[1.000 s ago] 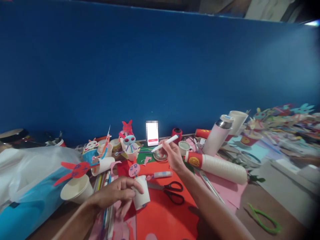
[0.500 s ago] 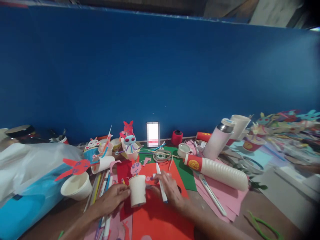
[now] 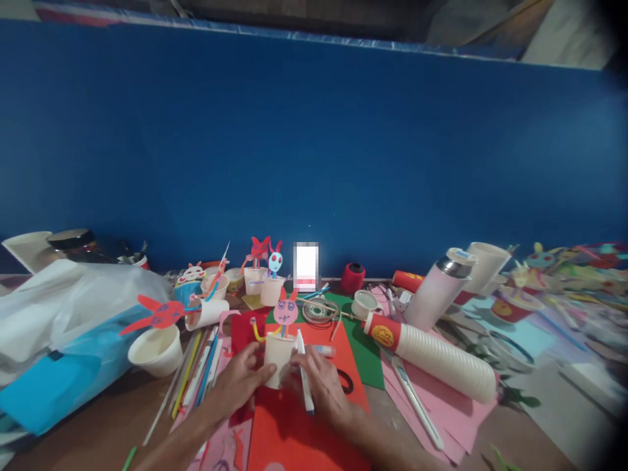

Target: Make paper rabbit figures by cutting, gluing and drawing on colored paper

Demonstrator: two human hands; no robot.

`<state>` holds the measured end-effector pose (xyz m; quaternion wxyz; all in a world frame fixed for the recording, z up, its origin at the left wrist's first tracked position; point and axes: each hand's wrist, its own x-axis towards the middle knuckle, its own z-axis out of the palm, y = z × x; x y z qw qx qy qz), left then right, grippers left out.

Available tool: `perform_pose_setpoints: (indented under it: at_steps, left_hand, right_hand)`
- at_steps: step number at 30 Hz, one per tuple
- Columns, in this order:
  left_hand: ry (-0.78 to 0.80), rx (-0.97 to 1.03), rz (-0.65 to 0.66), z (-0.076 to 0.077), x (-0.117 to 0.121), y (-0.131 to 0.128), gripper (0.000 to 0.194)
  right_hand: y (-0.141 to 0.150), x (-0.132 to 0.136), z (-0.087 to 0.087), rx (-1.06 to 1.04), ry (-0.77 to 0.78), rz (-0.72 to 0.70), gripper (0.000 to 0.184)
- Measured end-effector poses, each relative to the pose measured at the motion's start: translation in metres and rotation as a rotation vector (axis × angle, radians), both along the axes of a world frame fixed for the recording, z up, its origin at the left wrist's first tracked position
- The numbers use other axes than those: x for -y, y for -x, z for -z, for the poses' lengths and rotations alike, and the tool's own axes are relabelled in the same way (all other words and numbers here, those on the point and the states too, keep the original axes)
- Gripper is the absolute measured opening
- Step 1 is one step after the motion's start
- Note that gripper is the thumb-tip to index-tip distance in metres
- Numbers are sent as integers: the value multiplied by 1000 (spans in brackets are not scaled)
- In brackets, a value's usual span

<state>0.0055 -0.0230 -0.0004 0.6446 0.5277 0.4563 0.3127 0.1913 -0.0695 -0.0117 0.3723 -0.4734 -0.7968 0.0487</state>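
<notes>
In the head view a white paper cup (image 3: 279,356) stands over red paper (image 3: 299,428), a pink paper rabbit face (image 3: 286,312) rising out of it on a blue stem. A yellow strip with a curled end (image 3: 256,329) sticks out on the cup's left. My left hand (image 3: 243,378) grips the cup's left side between thumb and fingers. In my right hand (image 3: 321,386) is a white marker (image 3: 305,374), slanting upward. The right fingertips reach the cup's right side; whether they press on it is partly hidden.
Rabbit-topped cups (image 3: 273,288) stand behind. A stack of paper cups (image 3: 436,356), a utility knife (image 3: 417,405) and a flask (image 3: 439,288) are at right. Pens (image 3: 196,366), a tipped cup (image 3: 209,314), an open cup (image 3: 156,351) and a plastic bag (image 3: 93,307) lie left.
The rabbit face stands higher above the cup, and the yellow strip now shows at left. My right hand, still holding the marker, has come in against the cup. The view has shifted slightly.
</notes>
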Motion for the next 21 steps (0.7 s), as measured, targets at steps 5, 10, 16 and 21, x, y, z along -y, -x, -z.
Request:
perform_pose_setpoints:
  at_steps: [5, 10, 16, 21]
  left_hand:
    - [-24, 56, -3, 8, 3, 1, 57]
    - [30, 46, 49, 17, 5, 3, 59]
    - [38, 42, 24, 22, 3, 0, 63]
    - [-39, 149, -19, 17, 5, 2, 59]
  right_hand:
    - [-1, -2, 10, 18, -26, -36, 32]
    - [0, -2, 12, 25, -22, -64, 33]
    - [-3, -1, 2, -19, -31, -101, 30]
    - [-17, -6, -6, -164, -94, -76, 27]
